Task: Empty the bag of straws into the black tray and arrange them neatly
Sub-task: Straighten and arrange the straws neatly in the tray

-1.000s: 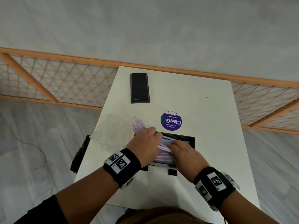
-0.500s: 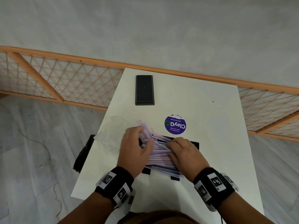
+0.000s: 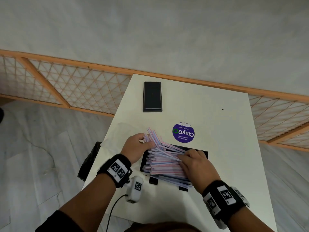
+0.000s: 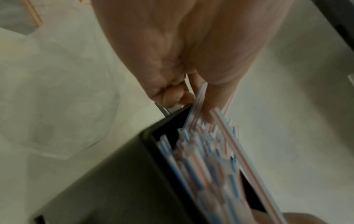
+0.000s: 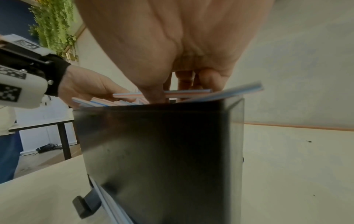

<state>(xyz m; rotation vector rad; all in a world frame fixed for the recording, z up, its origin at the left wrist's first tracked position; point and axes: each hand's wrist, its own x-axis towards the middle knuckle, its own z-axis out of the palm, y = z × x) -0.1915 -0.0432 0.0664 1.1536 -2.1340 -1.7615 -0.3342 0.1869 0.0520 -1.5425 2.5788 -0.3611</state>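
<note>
Straws [image 3: 164, 162] have fanned further over black tray [image 3: 205, 153], seemingly overfilled.

The straws [image 3: 164, 162] are white with thin pink and blue stripes, heaped in a glossy black tray [image 3: 204, 152]. The desk [image 3: 217, 131] is plain off-white. On it lies a round purple sticker [image 3: 183, 132] with white lettering and a green ring mark, and a matt black box [image 3: 152, 96]. Both wrists carry black bands [image 3: 115, 169] bearing white tags printed with black square codes. The railing [image 3: 66, 84] is orange with pale lattice
</note>
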